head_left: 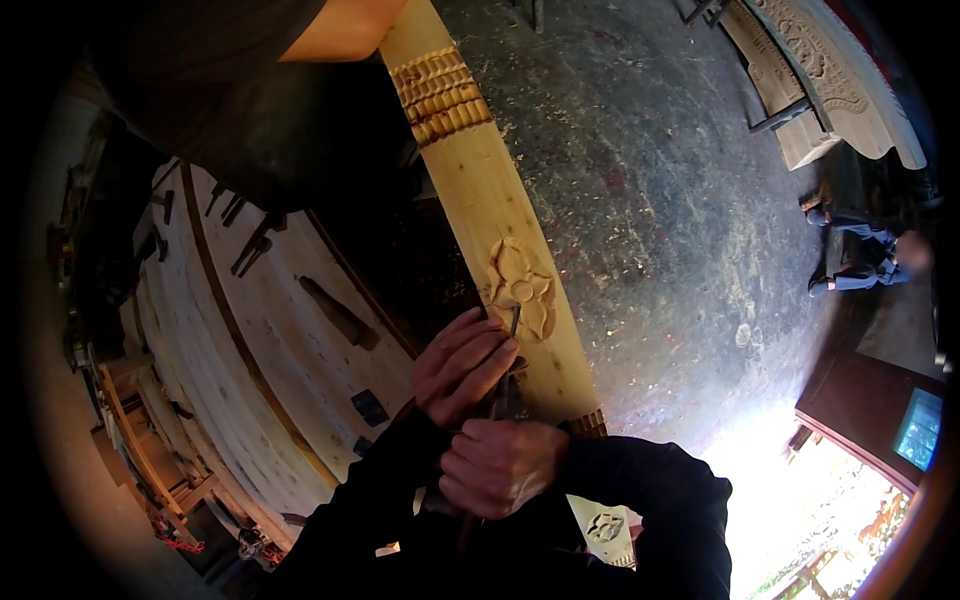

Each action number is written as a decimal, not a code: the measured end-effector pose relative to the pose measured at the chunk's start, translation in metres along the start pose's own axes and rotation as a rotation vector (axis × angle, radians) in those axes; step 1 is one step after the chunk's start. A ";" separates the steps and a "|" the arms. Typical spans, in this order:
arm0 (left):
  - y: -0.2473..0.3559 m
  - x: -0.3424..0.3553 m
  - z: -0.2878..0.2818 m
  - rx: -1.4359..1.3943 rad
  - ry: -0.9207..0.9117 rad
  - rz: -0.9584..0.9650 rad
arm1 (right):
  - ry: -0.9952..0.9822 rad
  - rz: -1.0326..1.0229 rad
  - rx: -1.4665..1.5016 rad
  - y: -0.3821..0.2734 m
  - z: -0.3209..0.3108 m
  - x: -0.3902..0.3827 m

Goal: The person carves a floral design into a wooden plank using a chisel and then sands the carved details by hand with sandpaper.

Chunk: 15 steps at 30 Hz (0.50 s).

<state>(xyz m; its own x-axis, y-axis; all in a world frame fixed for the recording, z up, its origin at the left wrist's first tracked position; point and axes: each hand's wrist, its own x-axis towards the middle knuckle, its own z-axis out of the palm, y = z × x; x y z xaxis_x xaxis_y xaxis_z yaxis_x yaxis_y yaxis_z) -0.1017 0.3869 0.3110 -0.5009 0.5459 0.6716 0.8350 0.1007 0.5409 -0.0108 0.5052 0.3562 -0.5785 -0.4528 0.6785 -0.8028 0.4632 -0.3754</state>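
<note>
A long pale wooden board (480, 190) runs from the top of the view down toward me. It bears a carved four-petalled flower (508, 262) in relief and a band of carved ridges farther up. My left hand (463, 368) is closed around the thin metal shaft of a carving chisel (515, 322), close to its tip. That tip meets the lower part of the flower. Below it, my right hand (500, 465) is wrapped in a fist around the chisel's handle, which is mostly hidden. Both forearms wear dark sleeves.
At left, a plank-topped bench (250, 340) holds several chisels and a wooden mallet (338, 312). Another person's bare arm (345, 30) rests by the board's far end. Wood chips dot the dark floor (640, 220). Carved panels (800, 60) and a seated person (865, 255) are at right.
</note>
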 end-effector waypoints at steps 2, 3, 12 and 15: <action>-0.001 -0.003 0.001 0.027 -0.001 0.013 | -0.022 -0.019 -0.007 0.002 0.001 -0.003; -0.001 -0.004 0.001 0.040 -0.001 0.019 | -0.033 -0.029 -0.010 0.003 0.001 -0.004; 0.000 -0.008 0.001 0.104 0.015 0.011 | 0.003 -0.052 -0.044 0.005 0.007 -0.004; 0.002 -0.006 0.002 0.101 0.025 -0.001 | -0.056 -0.042 -0.045 0.003 0.002 -0.003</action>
<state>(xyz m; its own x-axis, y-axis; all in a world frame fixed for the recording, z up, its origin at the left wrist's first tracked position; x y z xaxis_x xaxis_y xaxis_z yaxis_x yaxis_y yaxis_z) -0.0963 0.3852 0.3074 -0.5059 0.5253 0.6842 0.8527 0.1850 0.4886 -0.0117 0.5063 0.3518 -0.5526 -0.5136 0.6564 -0.8200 0.4759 -0.3180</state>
